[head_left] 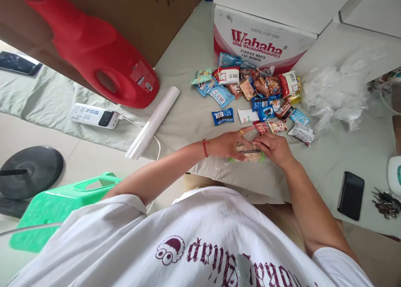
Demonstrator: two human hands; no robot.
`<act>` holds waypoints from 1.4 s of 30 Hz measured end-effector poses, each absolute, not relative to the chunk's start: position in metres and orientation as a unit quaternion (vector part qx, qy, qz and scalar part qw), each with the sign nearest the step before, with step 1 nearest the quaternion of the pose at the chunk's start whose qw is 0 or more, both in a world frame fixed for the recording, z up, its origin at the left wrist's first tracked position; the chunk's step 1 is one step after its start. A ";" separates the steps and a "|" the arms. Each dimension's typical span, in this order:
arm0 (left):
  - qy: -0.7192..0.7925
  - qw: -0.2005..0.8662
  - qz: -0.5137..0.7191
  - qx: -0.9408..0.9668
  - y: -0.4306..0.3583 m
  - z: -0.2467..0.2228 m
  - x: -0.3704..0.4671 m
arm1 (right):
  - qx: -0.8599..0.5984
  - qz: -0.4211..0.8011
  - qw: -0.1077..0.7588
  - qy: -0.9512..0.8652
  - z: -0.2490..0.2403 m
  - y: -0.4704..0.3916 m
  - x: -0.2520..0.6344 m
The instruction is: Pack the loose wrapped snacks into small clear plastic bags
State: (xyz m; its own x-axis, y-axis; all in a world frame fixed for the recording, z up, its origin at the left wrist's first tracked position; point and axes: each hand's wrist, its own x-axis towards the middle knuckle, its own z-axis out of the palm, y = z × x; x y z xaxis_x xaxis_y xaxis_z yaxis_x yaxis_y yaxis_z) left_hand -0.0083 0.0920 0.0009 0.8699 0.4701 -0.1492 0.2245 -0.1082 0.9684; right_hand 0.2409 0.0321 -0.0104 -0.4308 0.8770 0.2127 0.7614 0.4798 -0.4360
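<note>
A clear snack packet [249,154] with green ends and pale, grainy pieces inside lies at the table's near edge, between my hands. My left hand [228,143] reaches over it from the left, thumb and fingers gripping its left and upper side. At the upper right of the packet, the fingers of my right hand [275,150] pinch together on the wrapper; their tips are partly hidden. Just beyond the hands lie a red snack packet [262,127], a white packet [248,116] and a dark blue packet [222,116]. Behind these is a pile of small wrapped snacks [247,88].
A Wahaha carton [260,42] stands behind the pile, with crumpled clear plastic [336,90] to its right. To the left are a plastic roll [153,122], a power bank [94,115] with a cable, and a red jug [109,61]. A phone [351,195] and keys [387,202] lie right.
</note>
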 end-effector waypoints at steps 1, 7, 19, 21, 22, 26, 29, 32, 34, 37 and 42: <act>0.229 0.646 0.069 0.725 0.093 0.000 -0.004 | -0.491 0.140 0.212 -0.833 -0.012 0.032 0.242; 0.257 0.655 -0.015 0.710 0.100 -0.003 -0.016 | -0.508 0.163 0.220 -0.817 -0.021 0.029 0.246; 0.552 0.284 0.026 0.784 0.095 -0.038 -0.056 | -0.554 0.126 0.107 -0.816 -0.038 0.045 0.245; 0.587 0.234 0.039 0.774 0.087 -0.039 -0.055 | -0.558 0.099 0.081 -0.820 -0.041 0.047 0.245; 0.604 0.214 0.053 0.766 0.083 -0.038 -0.055 | -0.555 0.090 0.074 -0.823 -0.040 0.048 0.245; 0.653 0.139 0.165 0.726 0.067 -0.020 -0.058 | -0.542 0.068 0.097 -0.832 -0.023 0.058 0.244; 0.632 0.113 0.255 0.723 0.048 -0.004 -0.060 | -0.522 0.068 0.112 -0.843 -0.008 0.075 0.236; 0.498 0.153 0.276 0.807 0.024 0.006 -0.052 | -0.479 0.084 0.070 -0.871 -0.008 0.096 0.220; 0.374 0.185 0.231 0.879 0.013 0.006 -0.040 | -0.471 0.087 0.041 -0.877 -0.015 0.108 0.209; 0.284 0.184 0.129 0.932 0.012 -0.002 -0.020 | -0.477 0.095 0.029 -0.873 -0.026 0.121 0.202; 0.303 0.155 0.032 0.940 0.026 -0.019 -0.008 | -0.453 0.118 0.062 -0.882 -0.007 0.122 0.210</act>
State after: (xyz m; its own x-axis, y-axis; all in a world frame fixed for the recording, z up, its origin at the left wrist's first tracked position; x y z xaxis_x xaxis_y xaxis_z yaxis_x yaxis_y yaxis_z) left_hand -0.0085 0.0262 -0.0189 0.8144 0.5793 -0.0329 0.5593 -0.7687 0.3103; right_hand 0.2101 0.1220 -0.0068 -0.5818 0.8133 0.0020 0.7843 0.5617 -0.2634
